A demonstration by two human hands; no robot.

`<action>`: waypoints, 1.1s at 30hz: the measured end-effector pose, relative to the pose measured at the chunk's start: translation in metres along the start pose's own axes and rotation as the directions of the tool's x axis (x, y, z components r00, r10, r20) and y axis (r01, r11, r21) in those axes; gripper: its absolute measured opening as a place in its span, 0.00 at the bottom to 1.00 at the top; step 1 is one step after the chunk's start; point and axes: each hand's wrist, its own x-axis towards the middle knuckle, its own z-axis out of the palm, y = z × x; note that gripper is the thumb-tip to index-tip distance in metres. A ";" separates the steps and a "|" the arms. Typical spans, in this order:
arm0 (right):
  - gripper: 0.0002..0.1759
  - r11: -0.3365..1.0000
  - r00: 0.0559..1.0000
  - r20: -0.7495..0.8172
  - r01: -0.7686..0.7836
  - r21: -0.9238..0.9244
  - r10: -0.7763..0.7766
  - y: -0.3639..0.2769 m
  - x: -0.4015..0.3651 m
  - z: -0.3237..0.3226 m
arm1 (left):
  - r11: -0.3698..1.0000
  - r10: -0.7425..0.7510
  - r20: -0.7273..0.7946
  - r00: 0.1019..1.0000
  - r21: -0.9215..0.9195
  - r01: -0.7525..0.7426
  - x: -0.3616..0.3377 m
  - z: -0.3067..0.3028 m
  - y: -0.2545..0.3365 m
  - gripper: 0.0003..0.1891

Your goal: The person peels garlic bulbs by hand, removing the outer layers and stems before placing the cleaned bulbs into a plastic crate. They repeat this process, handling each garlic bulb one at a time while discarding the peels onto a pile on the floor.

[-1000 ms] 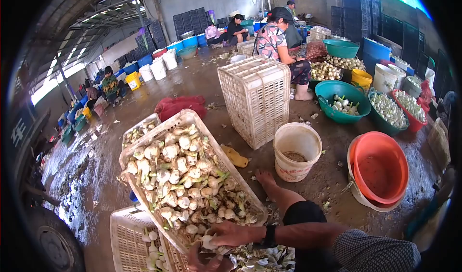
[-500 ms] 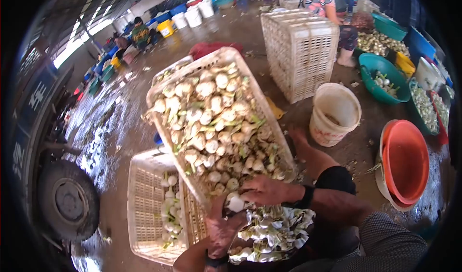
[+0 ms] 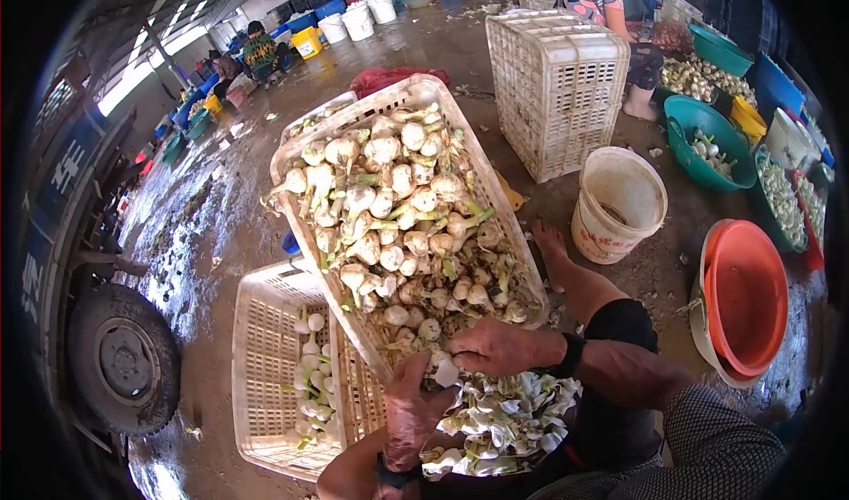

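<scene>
A partly peeled garlic bulb [image 3: 444,370] is between my two hands, over the near end of a tilted plastic crate [image 3: 522,251] heaped with unpeeled garlic [image 3: 402,204]. My left hand [image 3: 412,412] grips the bulb from below and the left. From the right, my right hand [image 3: 497,348] is closed, its thumb and curled fingers pinching at the bulb's upper side. What lies under those fingertips is hidden. Below my hands, a pile of white garlic skins [image 3: 508,420] lies close to my lap.
Left of me, a second crate [image 3: 265,367] holds peeled garlic with stems [image 3: 311,381]. Rightward stand a white bucket [image 3: 619,204], red basin [image 3: 747,297], green basin [image 3: 707,146] and upright crates [image 3: 562,93]. A vehicle wheel [image 3: 124,358] is far left. Other people sit farther back.
My right hand's fingers have curled in tighter against the bulb, which appears slightly turned. My left hand stays nearly in place, still gripping the bulb. The whole view has shifted slightly.
</scene>
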 end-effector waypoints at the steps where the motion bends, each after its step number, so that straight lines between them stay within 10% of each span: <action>1: 0.10 0.999 1.000 0.003 -0.010 -0.032 0.010 -0.002 0.000 0.000 | 0.999 -0.025 0.016 1.000 0.031 0.024 0.000 0.000 -0.001 0.32; 12: 0.07 0.967 0.989 -0.122 -0.109 -0.231 0.082 0.003 -0.005 0.012 | 0.995 0.078 -0.061 0.995 0.068 -0.074 0.000 0.007 -0.003 0.25; 17: 0.08 0.883 0.948 0.113 -0.318 0.346 0.298 -0.009 0.002 -0.011 | 0.995 -0.071 -0.049 0.996 -0.078 0.067 -0.003 0.002 -0.010 0.25; 21: 0.09 0.999 0.999 0.027 -0.034 0.033 0.034 -0.003 0.002 -0.005 | 0.999 -0.030 -0.062 0.998 -0.022 0.028 0.000 0.002 -0.007 0.24; 33: 0.08 0.959 0.991 -0.106 -0.108 -0.263 0.082 -0.006 -0.005 0.009 | 0.995 -0.005 -0.004 1.000 0.098 0.006 0.000 0.005 -0.003 0.33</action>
